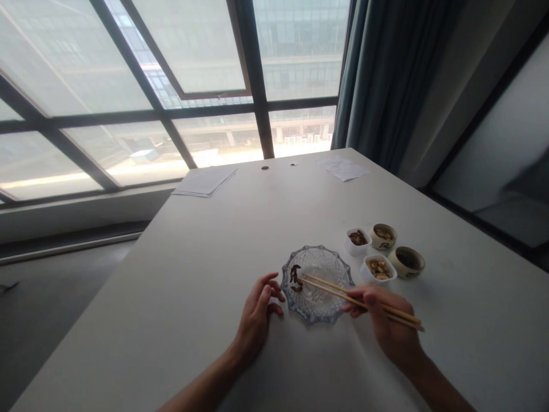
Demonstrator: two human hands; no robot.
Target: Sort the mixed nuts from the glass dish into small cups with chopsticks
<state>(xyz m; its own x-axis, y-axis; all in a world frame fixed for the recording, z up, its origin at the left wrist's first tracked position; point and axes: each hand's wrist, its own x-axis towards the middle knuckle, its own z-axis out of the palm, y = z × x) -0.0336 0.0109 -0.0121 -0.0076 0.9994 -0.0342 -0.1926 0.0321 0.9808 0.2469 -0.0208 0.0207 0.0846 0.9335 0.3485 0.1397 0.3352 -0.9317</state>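
Note:
A clear glass plate [322, 313] with a scalloped edge sits on the white table. Several small dark brown dried pieces [295, 278] lie in its left part, roughly in a line. My right hand [381, 317] is closed around a pair of wooden chopsticks [343, 293]. Their tips are just right of the brown pieces, slightly apart, and whether they touch one cannot be made out. At the plate's left rim is my left hand [259, 312], fingers curved and apart, holding nothing; the fingertips are at or beside the glass.
Right of the plate stand a white dish [357, 250] of dark pieces, another white dish [378, 279] of lighter brown pieces, and two beige cups [383, 245] with contents. Paper sheets [206, 182] lie at the far left, more sheets [344, 168] far right. Windows and a curtain [377, 80] are beyond.

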